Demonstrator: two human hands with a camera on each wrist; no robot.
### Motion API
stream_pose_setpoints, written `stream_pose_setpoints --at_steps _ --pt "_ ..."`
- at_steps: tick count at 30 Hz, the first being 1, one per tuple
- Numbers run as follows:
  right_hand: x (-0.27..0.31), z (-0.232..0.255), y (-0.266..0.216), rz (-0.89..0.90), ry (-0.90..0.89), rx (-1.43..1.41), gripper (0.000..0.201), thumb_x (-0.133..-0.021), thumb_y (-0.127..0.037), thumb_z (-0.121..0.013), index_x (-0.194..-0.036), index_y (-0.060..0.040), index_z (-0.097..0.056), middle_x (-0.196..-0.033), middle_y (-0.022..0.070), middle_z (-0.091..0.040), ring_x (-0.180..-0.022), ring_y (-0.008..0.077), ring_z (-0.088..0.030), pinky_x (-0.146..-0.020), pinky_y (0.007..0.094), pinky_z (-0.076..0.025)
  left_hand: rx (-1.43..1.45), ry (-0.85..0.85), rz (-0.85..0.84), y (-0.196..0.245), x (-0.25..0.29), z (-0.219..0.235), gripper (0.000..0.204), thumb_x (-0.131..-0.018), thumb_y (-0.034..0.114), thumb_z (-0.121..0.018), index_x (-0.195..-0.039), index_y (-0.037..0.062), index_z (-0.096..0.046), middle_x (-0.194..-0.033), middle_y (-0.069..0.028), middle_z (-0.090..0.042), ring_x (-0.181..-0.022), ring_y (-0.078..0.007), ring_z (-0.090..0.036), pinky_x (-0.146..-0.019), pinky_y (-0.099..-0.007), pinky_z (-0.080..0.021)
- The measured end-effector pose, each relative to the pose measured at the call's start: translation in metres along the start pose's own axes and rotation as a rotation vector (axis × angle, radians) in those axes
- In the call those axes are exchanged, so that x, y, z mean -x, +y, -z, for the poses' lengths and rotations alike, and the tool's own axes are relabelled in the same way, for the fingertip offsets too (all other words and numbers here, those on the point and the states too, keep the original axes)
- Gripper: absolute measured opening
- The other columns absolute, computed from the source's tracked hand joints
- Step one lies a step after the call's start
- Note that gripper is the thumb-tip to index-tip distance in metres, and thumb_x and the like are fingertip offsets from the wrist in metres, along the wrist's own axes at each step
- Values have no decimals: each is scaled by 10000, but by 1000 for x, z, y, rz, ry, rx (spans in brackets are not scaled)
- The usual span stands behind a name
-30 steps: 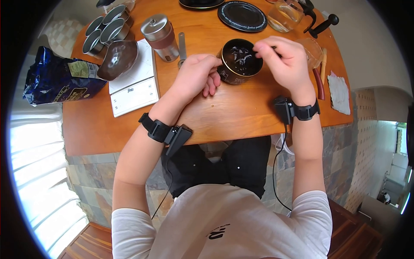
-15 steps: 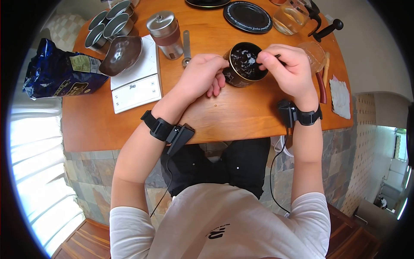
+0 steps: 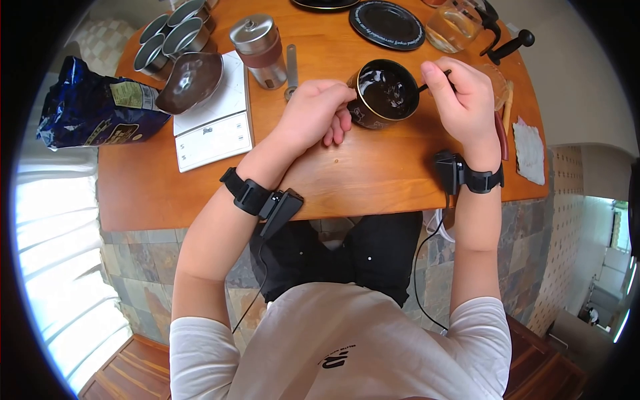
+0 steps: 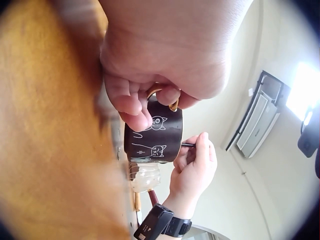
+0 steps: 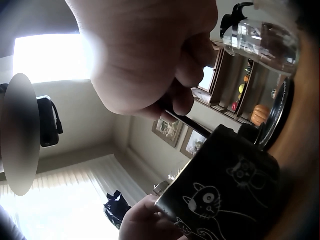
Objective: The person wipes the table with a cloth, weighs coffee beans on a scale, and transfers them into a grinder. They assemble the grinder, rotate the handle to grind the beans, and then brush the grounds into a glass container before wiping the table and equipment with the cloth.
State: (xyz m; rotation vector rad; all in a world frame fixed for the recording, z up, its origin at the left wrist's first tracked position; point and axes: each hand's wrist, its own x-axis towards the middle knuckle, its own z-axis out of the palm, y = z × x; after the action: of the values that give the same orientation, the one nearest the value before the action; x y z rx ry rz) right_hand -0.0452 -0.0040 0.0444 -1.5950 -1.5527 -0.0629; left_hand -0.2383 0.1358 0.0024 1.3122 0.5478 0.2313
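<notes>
A black mug [image 3: 369, 117] with a gold rim and white cat drawings stands on the wooden table, dark shiny liquid inside. My left hand [image 3: 317, 112] is at its left side; in the left wrist view, fingers curl round the gold handle [image 4: 174, 106]. At the mug's right rim, my right hand [image 3: 461, 100] pinches a thin black stirrer handle [image 5: 194, 125] between thumb and fingers. The stirrer slants down over the rim, its lower end hidden inside the mug. Cat drawings show on the mug's wall [image 5: 225, 187] in the right wrist view too.
Left of the hands are a white scale [image 3: 215, 141], a brown bowl [image 3: 193, 81], a blue bag [image 3: 100, 110], metal tins [image 3: 183, 37], a steel grinder [image 3: 260, 53] and a scoop [image 3: 292, 70]. A black plate [image 3: 387, 25], glass pot [image 3: 453, 30] and cloth [image 3: 530, 153] lie beyond and right.
My right hand has moved from over the mug's opening to its right edge, bringing more of the stirrer into sight. My left hand keeps its hold on the mug's handle.
</notes>
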Motion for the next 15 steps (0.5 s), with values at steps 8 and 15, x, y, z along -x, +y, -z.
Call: stream_pose_setpoints --at_steps 8,15 --pt "5 -14 2 -174 -111 -367 238 -974 -185 -623 -856 12 -685 -679 23 -638 -641 75 -565 -582 238 -443 -3 -10 -17 -2 0 0 276 -939 197 -489 -709 49 -527 -632 -107 -620 -450 -152 -571 -392 -234 -422" --pt "3 -22 11 -242 9 -518 227 -1000 -184 -579 -942 15 -670 -828 19 -669 -775 75 -609 -710 224 -483 -8 -34 -8 0 0 -2 294 -941 189 -459 -674 67 -464 -634 -131 -617 -444 -164 -572 -370 -238 -416"
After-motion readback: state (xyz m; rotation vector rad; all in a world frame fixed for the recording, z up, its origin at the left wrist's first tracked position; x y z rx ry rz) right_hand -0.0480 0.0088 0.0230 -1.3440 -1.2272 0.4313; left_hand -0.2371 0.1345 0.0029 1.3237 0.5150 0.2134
